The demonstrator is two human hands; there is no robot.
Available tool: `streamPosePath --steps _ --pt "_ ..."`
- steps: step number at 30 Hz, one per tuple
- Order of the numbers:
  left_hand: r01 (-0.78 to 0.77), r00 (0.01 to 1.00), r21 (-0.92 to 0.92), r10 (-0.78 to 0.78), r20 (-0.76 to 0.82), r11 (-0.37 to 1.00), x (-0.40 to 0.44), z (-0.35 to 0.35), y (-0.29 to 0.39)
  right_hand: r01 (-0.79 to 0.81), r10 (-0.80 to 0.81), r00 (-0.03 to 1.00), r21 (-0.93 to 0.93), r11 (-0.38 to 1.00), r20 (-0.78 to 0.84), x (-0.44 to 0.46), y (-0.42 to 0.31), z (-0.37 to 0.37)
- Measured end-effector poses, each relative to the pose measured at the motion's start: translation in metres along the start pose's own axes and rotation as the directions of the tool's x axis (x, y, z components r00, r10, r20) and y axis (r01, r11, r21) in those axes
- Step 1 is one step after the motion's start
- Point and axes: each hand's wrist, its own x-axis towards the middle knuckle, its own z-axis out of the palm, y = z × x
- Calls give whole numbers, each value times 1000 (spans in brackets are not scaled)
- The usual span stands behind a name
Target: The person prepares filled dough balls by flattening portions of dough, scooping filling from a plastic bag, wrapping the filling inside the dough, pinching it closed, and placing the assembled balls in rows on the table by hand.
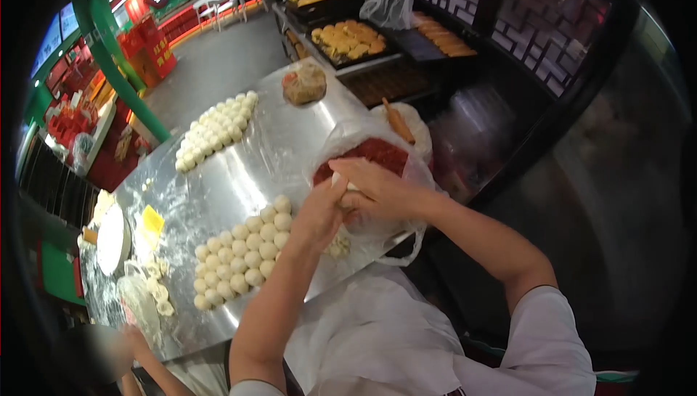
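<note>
My left hand and my right hand come together over the near edge of the steel table, cupped round a small pale piece of dough. Most of the dough is hidden by the fingers. Just beyond and beneath them is a plastic-lined container of dark red filling. Left of my forearm, rows of round dough balls sit close together on the metal. Farther back lies a second group of whiter dough balls.
A co-worker's hand is at the lower left by a plastic bag. Nearby are a yellow scraper, a white round container and dough bits. A rolling pin lies behind the filling. Trays of baked buns stand beyond the table.
</note>
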Motion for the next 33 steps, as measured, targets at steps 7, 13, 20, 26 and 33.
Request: streamPosePath --steps 7,13,20,26,33 --pt "-59 967 386 148 -206 921 -16 6 2 3 -25 992 -180 984 -120 1 -19 20" --pt "-226 965 -162 199 -168 960 -51 0 4 83 -102 991 -187 979 -91 22 -24 35" --pt "-229 937 -158 174 -302 960 -99 -21 1 130 -148 986 -202 971 -77 38 -53 88" --pt "-166 963 -169 123 -240 971 -137 -36 7 -198 202 976 -65 978 76 55 -64 111" --pt "-81 923 78 104 -371 994 -191 -65 15 -141 110 979 183 973 169 65 -90 129"
